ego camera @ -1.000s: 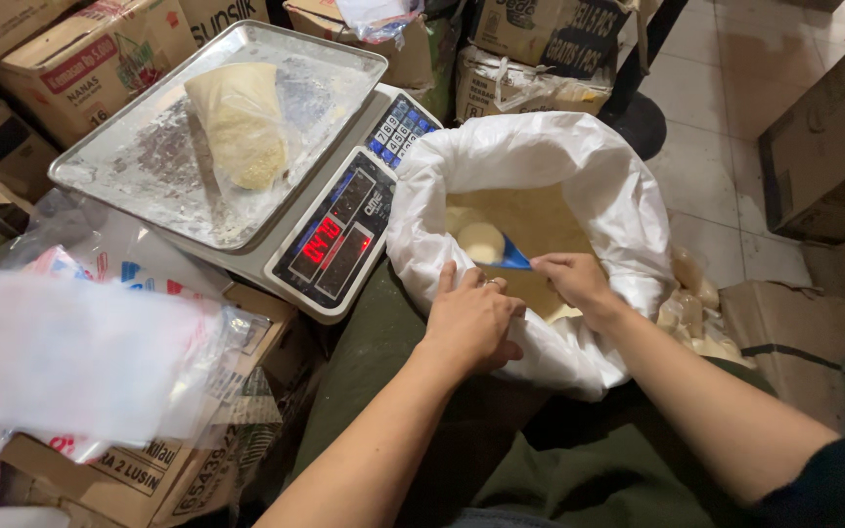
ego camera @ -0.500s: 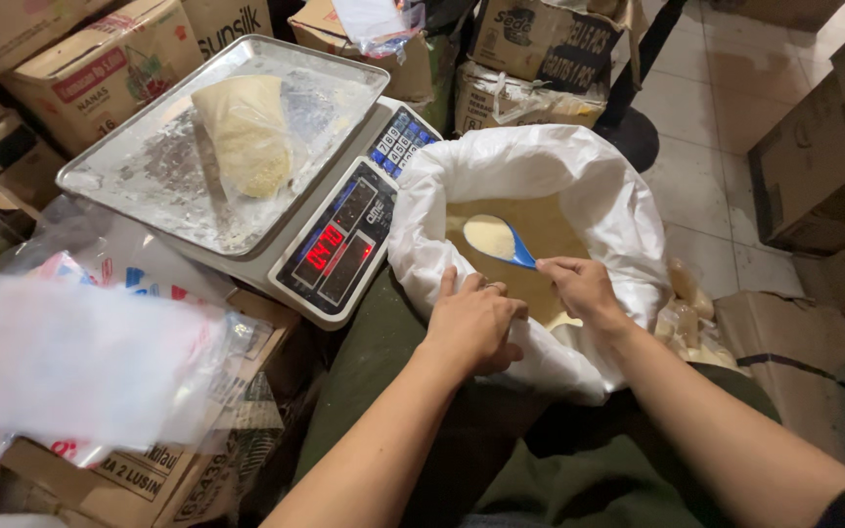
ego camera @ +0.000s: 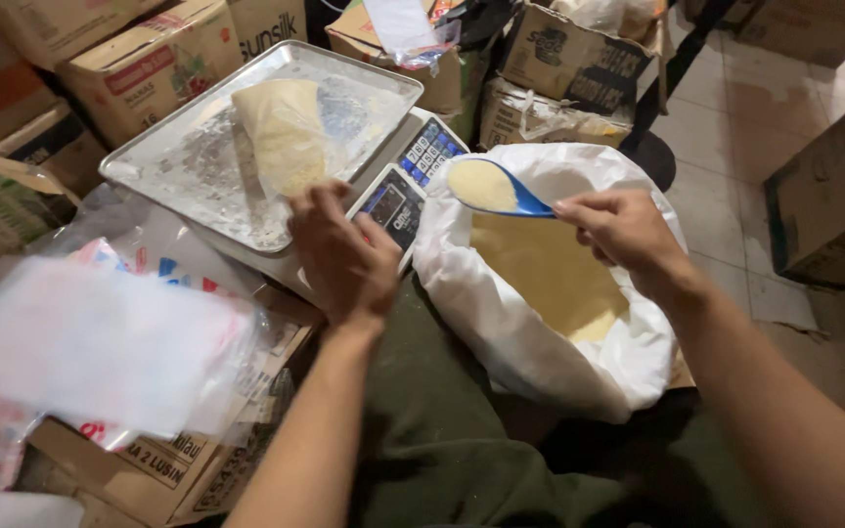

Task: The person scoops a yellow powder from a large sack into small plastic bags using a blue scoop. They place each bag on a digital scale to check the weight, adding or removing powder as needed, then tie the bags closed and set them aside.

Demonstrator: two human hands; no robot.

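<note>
Right hand (ego camera: 628,235) lifts scoop (ego camera: 489,186) (heaped).

A grey weighing scale (ego camera: 395,186) carries a dark display screen (ego camera: 386,203) on its sloped front. On its steel tray lies a clear bag of pale powder (ego camera: 286,132). Right of the scale stands an open white sack (ego camera: 540,332). Behind and left of the scale, brown printed cardboard boxes (ego camera: 154,59) are stacked.
</note>
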